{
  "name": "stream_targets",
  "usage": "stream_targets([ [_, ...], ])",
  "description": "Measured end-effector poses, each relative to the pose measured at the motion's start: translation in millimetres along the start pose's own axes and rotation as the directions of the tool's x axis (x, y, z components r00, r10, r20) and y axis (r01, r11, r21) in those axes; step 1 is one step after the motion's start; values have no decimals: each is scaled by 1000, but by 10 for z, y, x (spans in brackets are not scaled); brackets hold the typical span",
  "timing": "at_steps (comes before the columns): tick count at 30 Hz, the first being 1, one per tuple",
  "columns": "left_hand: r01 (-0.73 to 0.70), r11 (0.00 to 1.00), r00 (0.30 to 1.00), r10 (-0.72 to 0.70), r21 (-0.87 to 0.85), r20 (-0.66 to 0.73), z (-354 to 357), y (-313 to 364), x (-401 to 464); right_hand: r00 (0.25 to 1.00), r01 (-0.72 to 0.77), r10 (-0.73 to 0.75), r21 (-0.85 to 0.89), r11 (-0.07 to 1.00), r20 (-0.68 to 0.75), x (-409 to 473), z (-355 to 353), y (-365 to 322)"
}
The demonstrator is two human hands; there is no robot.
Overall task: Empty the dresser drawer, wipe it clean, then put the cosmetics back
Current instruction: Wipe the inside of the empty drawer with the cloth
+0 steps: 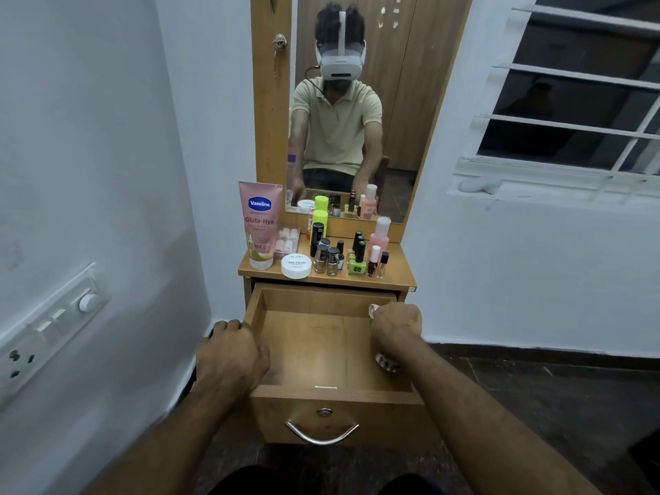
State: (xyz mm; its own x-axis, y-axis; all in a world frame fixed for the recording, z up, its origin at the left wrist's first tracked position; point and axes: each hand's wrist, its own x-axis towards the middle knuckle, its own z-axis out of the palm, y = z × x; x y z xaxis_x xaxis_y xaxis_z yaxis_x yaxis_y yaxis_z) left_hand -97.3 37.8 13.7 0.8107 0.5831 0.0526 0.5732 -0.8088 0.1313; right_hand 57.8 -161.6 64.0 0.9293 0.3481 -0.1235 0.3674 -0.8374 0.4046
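Fingers of my right hand [395, 325] curl around a pale crumpled cloth [386, 362] at the right wall of the open light-brown wooden drawer [318, 346]; my left hand [232, 351] grips its left rim. I judge emptying finished: the drawer looks bare. The pink lotion tube [260, 225], white round jar [296, 266] and nail-polish bottles [357, 259] wait on the dresser top [400, 269]. Wiping is underway; restocking remains.

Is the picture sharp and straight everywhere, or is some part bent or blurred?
Head view: the wide lens bends the window bars and the switch panel near the edges; the drawer and bottles at the centre are fairly sharp; the mirror reflection is soft; lighting is dim and even, without strong glare.
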Motion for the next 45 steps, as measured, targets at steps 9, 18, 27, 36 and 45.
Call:
stream_targets([
  [9, -7, 1000, 1000, 8, -26, 21, 23, -40, 25, 971, 109, -90, -76, 991, 220, -188, -102, 195],
  [18, -32, 996, 999, 30, 79, 17, -46, 19, -22, 1000, 1, 4, 155, 988, -29, -407, 245, 175],
  [27, -65, 995, 995, 58, 81, 84, -71, 37, -36, 996, -9, 41, 360, 933, -81, -493, 277, 340],
  [36, -57, 996, 991, 49, 68, 126, -74, 55, 8, 1000, 11, -8, 205, 979, -16, -450, 128, 328],
  [45, -73, 993, 991, 62, 92, 116, -79, 30, 3, 987, 93, -108, 121, 988, 120, -486, -25, 393],
])
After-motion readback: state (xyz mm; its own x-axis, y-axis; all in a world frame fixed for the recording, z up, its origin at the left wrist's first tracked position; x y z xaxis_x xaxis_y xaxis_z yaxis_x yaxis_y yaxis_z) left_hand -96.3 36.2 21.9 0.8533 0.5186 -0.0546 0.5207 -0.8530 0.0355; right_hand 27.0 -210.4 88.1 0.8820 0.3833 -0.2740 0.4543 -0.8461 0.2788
